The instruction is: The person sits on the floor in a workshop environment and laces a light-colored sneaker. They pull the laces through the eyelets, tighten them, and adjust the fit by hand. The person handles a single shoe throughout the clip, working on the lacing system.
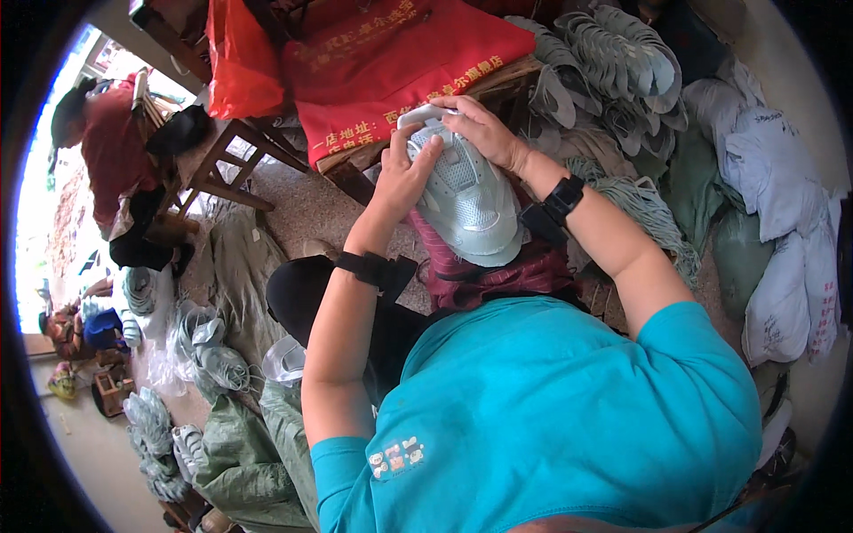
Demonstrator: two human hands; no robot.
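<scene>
Cluttered workroom, seen from the head view, opens to bright daylight at the left; a co-worker [115, 147] in dark red sits there beside a wooden bench [216, 164]; a red printed cloth [382, 53] covers much of the wooden table ahead, stacked pale shoe parts [622, 58] and white sacks [769, 164] crowd the right, and green sacks [240, 471] slump at the lower left.

Closer in, the pale mint shoe upper [471, 200] sits in front of the person, its rounded toe nearest the body above the maroon cloth [440, 284] on the lap, its collar end up near the table edge; the left hand [404, 178] grasps it along the left side, thumb over the tongue area; the right hand [489, 135] grasps the collar end from the right, fingers bent over near a whitish loop [422, 115]; how firmly either one presses cannot be told, and whether anything fills the upper is hidden.

As for risk, I judge that uneven pulling between the hands could skew the collar or crease the soft mesh; a slipping thumb might let the tongue fold off-centre; the toe, with no hand on it, could swing sideways if the lap shifts; the black wristband [564, 195] on the right forearm, close to the upper's side, might snag loose edges if the wrist turns inward.
</scene>
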